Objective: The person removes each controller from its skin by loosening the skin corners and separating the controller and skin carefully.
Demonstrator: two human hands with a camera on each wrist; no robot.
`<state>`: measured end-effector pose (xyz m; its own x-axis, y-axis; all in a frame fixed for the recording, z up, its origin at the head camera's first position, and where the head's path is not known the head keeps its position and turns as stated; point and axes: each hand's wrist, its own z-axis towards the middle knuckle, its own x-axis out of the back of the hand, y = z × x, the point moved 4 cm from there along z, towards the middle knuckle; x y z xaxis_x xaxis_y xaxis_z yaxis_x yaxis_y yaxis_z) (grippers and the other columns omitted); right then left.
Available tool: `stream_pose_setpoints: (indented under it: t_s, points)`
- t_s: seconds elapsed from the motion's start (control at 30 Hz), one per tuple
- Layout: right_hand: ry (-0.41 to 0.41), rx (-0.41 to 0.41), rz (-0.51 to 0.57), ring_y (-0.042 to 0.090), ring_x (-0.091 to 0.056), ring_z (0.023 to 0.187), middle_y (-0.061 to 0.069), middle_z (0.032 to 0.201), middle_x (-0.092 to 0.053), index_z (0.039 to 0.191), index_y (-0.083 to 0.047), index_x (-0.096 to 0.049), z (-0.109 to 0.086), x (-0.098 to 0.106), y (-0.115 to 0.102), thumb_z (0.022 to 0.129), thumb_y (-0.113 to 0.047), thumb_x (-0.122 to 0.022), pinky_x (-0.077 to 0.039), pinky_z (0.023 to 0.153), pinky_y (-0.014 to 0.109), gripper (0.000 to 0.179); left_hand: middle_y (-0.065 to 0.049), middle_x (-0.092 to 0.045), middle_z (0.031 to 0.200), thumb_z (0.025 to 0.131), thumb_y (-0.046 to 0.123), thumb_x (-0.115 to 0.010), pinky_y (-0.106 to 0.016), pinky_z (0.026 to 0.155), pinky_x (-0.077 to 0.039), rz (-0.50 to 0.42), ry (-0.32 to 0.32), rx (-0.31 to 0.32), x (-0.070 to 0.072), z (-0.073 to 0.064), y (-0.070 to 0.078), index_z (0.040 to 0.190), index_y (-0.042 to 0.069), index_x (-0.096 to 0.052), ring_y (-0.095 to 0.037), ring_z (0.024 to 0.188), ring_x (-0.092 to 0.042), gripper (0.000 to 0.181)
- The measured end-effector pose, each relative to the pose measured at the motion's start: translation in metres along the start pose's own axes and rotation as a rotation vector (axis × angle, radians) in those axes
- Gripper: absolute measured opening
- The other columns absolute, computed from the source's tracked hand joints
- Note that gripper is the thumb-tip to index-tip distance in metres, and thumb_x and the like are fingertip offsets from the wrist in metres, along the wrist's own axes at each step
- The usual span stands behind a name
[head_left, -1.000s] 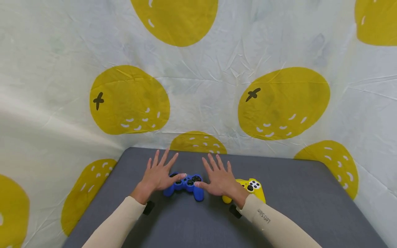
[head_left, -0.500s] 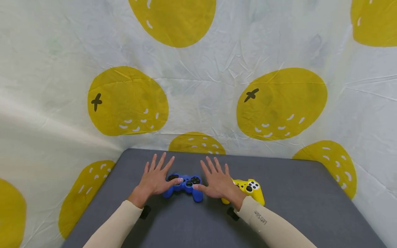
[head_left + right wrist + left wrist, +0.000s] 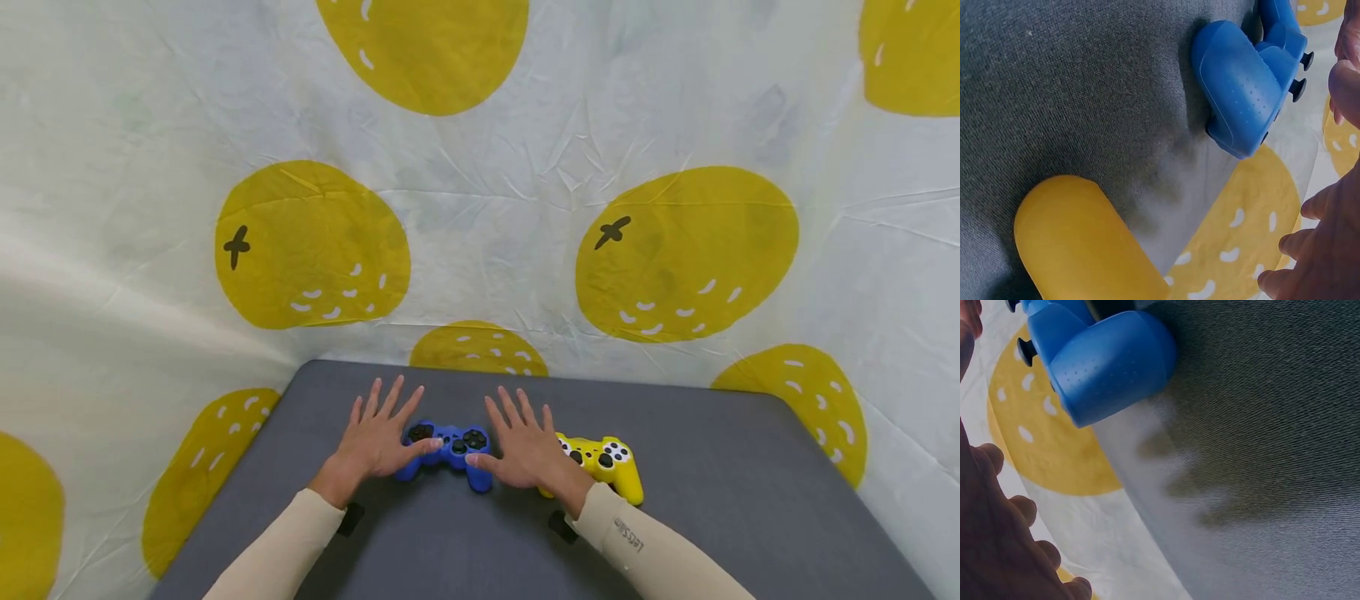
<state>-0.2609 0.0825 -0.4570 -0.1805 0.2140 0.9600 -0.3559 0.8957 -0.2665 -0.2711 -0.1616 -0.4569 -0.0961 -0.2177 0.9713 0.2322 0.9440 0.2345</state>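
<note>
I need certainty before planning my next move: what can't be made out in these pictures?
Head view: the right grip and its wrist hide part of the yellow controller.
Head view: the left grip hides part of the blue controller.
Left wrist view: the top edge cuts off the blue controller.
Right wrist view: the bottom edge cuts off the yellow controller; the right edge cuts off the right grip.

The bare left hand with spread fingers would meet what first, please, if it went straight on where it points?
Probably the white hanging fabric printed with yellow shapes, behind the flat grey tabletop; the left hand seems raised above the tabletop, though its exact height is unclear.
</note>
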Motion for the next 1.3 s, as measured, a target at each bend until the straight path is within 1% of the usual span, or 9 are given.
stream_pose_setpoints:
  t_s: [0.33,0.57,0.7,0.83,0.93,1.03,1.17,1.3]
  points:
    - [-0.02,-0.003,0.008,0.04,-0.008,0.164,0.01,0.177,-0.012,0.168,-0.019,-0.02,-0.001,-0.007,-0.001,0.097,-0.072,-0.052,-0.01,0.125,0.073,0.095,-0.013,-0.008,0.177,0.094,0.079,-0.05,-0.07,0.127,-0.006,-0.004,-0.01,-0.006,-0.011,-0.001,-0.002,0.168,0.028,-0.02,-0.046,0.162,0.002,0.095]
    - [-0.013,0.018,0.015,0.04,-0.011,0.163,0.012,0.176,-0.014,0.168,-0.018,-0.022,-0.002,-0.013,-0.001,0.097,-0.071,-0.053,-0.013,0.125,0.073,0.094,-0.013,-0.01,0.177,0.094,0.079,-0.05,-0.07,0.127,-0.009,-0.011,-0.029,-0.001,-0.016,-0.002,-0.004,0.168,0.027,-0.021,-0.046,0.163,0.0,0.095]
    - [-0.019,0.017,0.037,0.041,-0.012,0.163,0.012,0.176,-0.016,0.167,-0.017,-0.023,-0.003,-0.015,-0.001,0.097,-0.07,-0.055,-0.013,0.124,0.074,0.093,-0.014,-0.011,0.177,0.094,0.079,-0.05,-0.07,0.127,-0.01,-0.039,-0.049,0.0,-0.019,-0.003,-0.005,0.168,0.026,-0.021,-0.047,0.162,-0.002,0.095]
    - [-0.026,0.012,0.068,0.041,-0.012,0.163,0.012,0.176,-0.016,0.167,-0.017,-0.024,-0.003,-0.016,-0.001,0.098,-0.068,-0.056,-0.013,0.124,0.074,0.092,-0.016,-0.012,0.176,0.094,0.076,-0.053,-0.07,0.127,-0.009,-0.088,-0.065,-0.003,-0.022,-0.004,-0.007,0.168,0.024,-0.022,-0.048,0.162,-0.002,0.095]
    - [-0.031,0.018,0.1,0.041,-0.012,0.163,0.013,0.176,-0.017,0.167,-0.016,-0.024,-0.003,-0.018,-0.001,0.098,-0.068,-0.056,-0.014,0.124,0.074,0.092,-0.018,-0.014,0.175,0.094,0.074,-0.055,-0.071,0.126,-0.011,-0.117,-0.063,-0.011,-0.024,-0.004,-0.009,0.167,0.021,-0.024,-0.049,0.162,-0.002,0.095]
    - [-0.027,0.023,0.149,0.042,-0.014,0.162,0.015,0.175,-0.019,0.166,-0.014,-0.026,-0.002,-0.02,0.0,0.098,-0.066,-0.057,-0.016,0.124,0.074,0.092,-0.02,-0.014,0.175,0.094,0.07,-0.061,-0.074,0.124,-0.014,-0.199,-0.062,-0.018,-0.025,-0.004,-0.012,0.167,0.018,-0.026,-0.05,0.161,0.0,0.095]
    - [-0.012,0.029,0.215,0.044,-0.017,0.161,0.017,0.173,-0.023,0.165,-0.011,-0.029,0.0,-0.022,0.002,0.098,-0.063,-0.06,-0.019,0.124,0.073,0.09,-0.023,-0.017,0.173,0.093,0.061,-0.07,-0.078,0.119,-0.02,-0.346,-0.063,-0.024,-0.024,-0.005,-0.015,0.165,0.014,-0.03,-0.051,0.16,0.002,0.095]
    - [0.007,0.038,0.264,0.046,-0.022,0.159,0.02,0.171,-0.028,0.163,-0.008,-0.032,0.003,-0.022,0.004,0.098,-0.058,-0.064,-0.023,0.124,0.07,0.089,-0.027,-0.024,0.17,0.094,0.052,-0.073,-0.077,0.119,-0.021,-0.425,-0.054,-0.044,-0.02,-0.004,-0.019,0.163,0.007,-0.033,-0.055,0.159,-0.005,0.091]
